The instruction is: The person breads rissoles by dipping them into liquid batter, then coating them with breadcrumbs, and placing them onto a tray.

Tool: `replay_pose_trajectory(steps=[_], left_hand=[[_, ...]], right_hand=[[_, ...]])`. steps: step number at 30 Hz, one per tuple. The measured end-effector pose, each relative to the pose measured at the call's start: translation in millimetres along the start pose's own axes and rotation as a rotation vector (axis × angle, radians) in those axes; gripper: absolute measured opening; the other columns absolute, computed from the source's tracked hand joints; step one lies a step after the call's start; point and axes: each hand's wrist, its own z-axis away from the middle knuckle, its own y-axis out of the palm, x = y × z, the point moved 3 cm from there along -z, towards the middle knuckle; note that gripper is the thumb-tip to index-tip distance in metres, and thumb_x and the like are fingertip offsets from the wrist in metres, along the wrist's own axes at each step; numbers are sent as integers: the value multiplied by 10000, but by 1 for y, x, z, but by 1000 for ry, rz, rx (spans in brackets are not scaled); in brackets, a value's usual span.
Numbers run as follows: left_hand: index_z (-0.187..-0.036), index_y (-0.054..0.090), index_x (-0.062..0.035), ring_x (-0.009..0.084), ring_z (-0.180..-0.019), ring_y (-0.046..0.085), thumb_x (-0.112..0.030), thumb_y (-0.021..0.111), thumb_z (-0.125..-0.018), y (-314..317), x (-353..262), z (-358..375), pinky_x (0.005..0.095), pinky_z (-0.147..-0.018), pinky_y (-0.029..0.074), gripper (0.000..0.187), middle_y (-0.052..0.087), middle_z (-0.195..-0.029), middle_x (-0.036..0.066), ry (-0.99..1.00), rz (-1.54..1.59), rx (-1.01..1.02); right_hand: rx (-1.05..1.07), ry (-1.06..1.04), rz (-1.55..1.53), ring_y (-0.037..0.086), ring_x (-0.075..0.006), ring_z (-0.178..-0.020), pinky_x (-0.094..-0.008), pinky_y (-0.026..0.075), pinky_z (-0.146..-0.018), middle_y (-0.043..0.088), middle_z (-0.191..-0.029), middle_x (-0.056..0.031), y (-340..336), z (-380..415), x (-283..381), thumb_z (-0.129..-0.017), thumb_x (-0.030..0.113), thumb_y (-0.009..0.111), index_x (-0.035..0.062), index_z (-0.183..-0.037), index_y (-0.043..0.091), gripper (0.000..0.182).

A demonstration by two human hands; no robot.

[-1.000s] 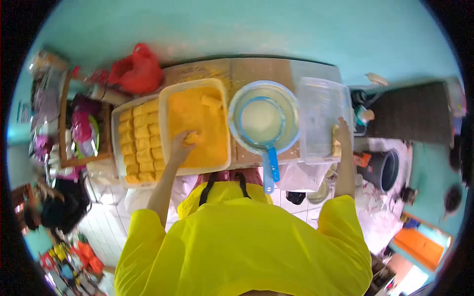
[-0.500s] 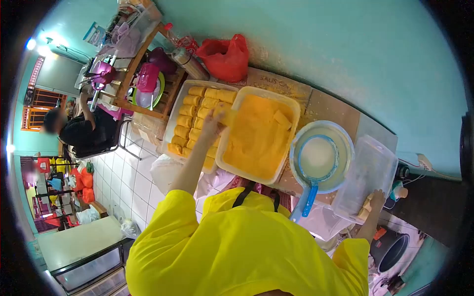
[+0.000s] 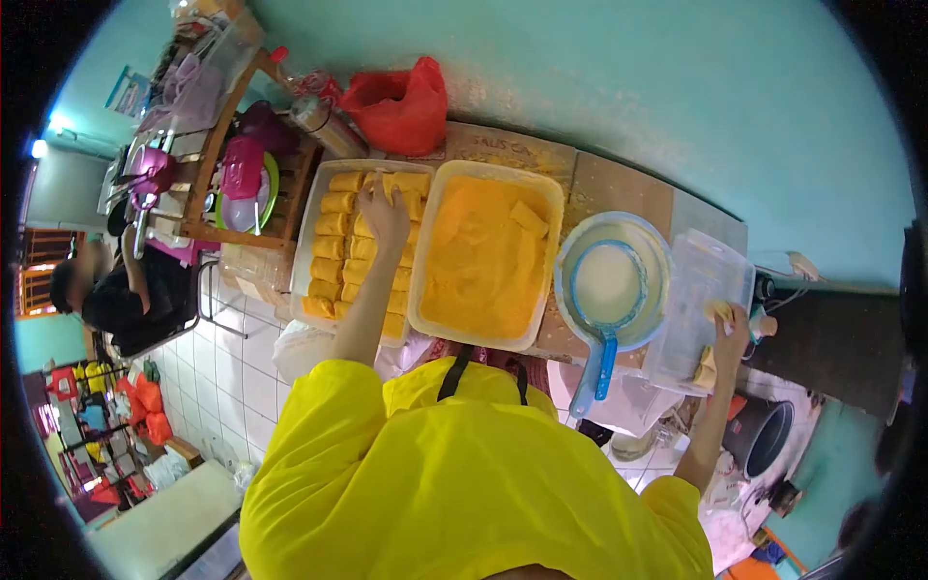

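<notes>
My left hand (image 3: 385,220) reaches over a tray (image 3: 302,261) of orange-yellow crumb-coated rolls (image 3: 330,224) laid in rows. Its fingers are apart and touch the rolls near the far end; no roll shows clearly between them. Beside this tray stands a tub (image 3: 418,307) of orange crumbs (image 3: 483,271), with one coated roll (image 3: 529,219) lying on top. My right hand (image 3: 732,335) is over the near right side of a clear plastic container (image 3: 691,290), pinching a pale uncoated roll (image 3: 717,310). Another pale roll (image 3: 706,367) lies below it in the container.
A bowl (image 3: 660,253) of whitish liquid, with a blue-handled strainer (image 3: 606,362) in it, stands between the tub and the container. Behind the tray are a red plastic bag (image 3: 401,111) and a metal flask (image 3: 329,128). Another person (image 3: 145,290) sits at the far left.
My left hand has moved left from the tub's edge onto the tray, and the roll it held no longer shows in its grasp. My right hand has lifted a pale roll.
</notes>
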Motion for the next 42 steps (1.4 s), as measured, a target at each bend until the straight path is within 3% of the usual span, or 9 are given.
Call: replay_pose_trajectory(steps=[5, 7, 11, 15, 17, 22, 25, 33, 42], left_hand=[[-1170, 551, -65, 329, -928, 576, -119, 540, -859, -16, -64, 85, 377, -811, 451, 316, 623, -985, 135, -16, 476, 624], [-1201, 521, -56, 299, -873, 591, -100, 578, -817, 61, -6, 128, 381, -775, 469, 390, 625, -926, 130, 319, 433, 422], [-1264, 459, -56, 299, -975, 548, -134, 653, -749, 96, -19, 170, 435, -871, 435, 556, 576, -1057, 166, -229, 223, 346], [-1312, 423, -62, 309, -1184, 445, -141, 686, -711, 148, -43, 144, 467, -980, 375, 660, 445, -1282, 209, -857, 984, 628], [-1330, 414, -73, 302, -1239, 401, -130, 689, -707, 168, -45, 135, 465, -1001, 361, 683, 404, -1334, 201, -648, 831, 658], [-1337, 425, -111, 276, -1258, 400, -114, 711, -677, 73, -152, 103, 445, -1033, 329, 720, 445, -1332, 146, 556, -230, 537], [-1307, 459, -132, 290, -1217, 460, -158, 714, -668, 106, -143, 96, 423, -1044, 319, 688, 496, -1299, 133, 890, -320, 715], [-1198, 531, -141, 306, -1121, 529, -466, 692, -678, 115, -58, 100, 429, -991, 367, 634, 564, -1166, 139, 106, -235, 1038], [-1222, 542, -160, 345, -1224, 399, -452, 620, -796, 115, -80, 63, 464, -1000, 341, 522, 454, -1301, 146, 287, -57, 643]], right_hand=[[75, -218, -211, 576, -309, -934, -372, 447, -842, 605, -967, -130, 56, -4, 114, -727, 48, 658, 52, -1052, 602, 330], [178, -338, -76, 571, -310, -940, -397, 443, -832, 610, -986, -133, 88, 0, 139, -712, 66, 667, 69, -1030, 611, 323], [293, -385, 114, 547, -294, -952, -428, 406, -840, 605, -1002, -121, 137, 14, 161, -720, 92, 669, 98, -1036, 600, 323], [103, -289, 108, 538, -289, -968, -445, 382, -857, 598, -984, -108, 131, 20, 163, -737, 88, 649, 108, -1069, 568, 343], [15, -214, 107, 543, -290, -960, -441, 387, -848, 596, -968, -104, 117, 21, 138, -745, 83, 639, 111, -1084, 554, 351], [-14, 46, 165, 556, -297, -924, -441, 430, -763, 582, -916, -106, 74, 25, 36, -751, 80, 627, 115, -1017, 551, 278], [37, 137, 274, 550, -313, -947, -456, 439, -768, 571, -932, -118, 64, 32, -40, -754, 86, 624, 111, -1008, 539, 269], [201, 382, 465, 506, -374, -1073, -472, 442, -879, 526, -1115, -160, 51, 43, -152, -762, 121, 634, 88, -1145, 480, 414], [535, 451, 477, 506, -360, -1095, -473, 447, -869, 525, -1165, -138, 77, 47, -217, -733, -6, 562, 82, -1196, 459, 482]])
